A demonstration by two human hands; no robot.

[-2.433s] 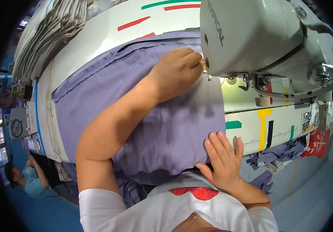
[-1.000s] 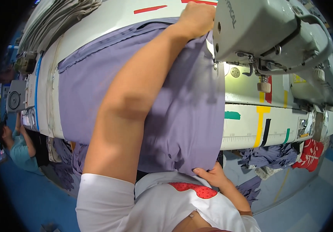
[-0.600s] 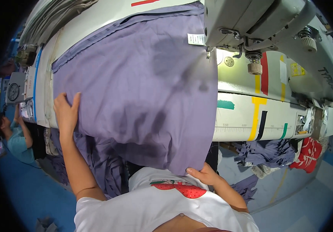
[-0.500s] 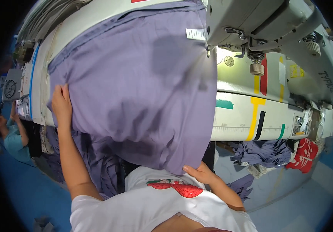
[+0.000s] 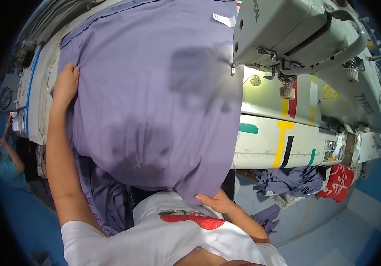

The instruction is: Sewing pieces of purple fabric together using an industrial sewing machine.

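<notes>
A wide piece of purple-grey fabric (image 5: 124, 88) lies over the sewing machine's bed and hangs toward my lap. Its right edge runs under the needle and presser foot (image 5: 233, 68) of the white sewing machine (image 5: 283, 31). A small white label (image 5: 223, 19) sits near the far right part of the cloth. My left hand (image 5: 66, 86) is closed on the fabric's left side, at mid-height. Down by my shirt, my right hand (image 5: 216, 201) pinches the near right corner, thumb on top; the fingers beneath are hidden.
A white ruled table edge (image 5: 261, 153) with coloured tape strips runs to the right. Below it hang purple cloth pieces (image 5: 288, 181) and a red patterned cloth (image 5: 337, 182). More purple fabric (image 5: 104, 199) is bunched at my left. Another person (image 5: 11, 164) works at far left.
My left hand has moved farther away along the fabric's left side. The far hem has slid away from me under the machine head. My right hand still grips the near corner.
</notes>
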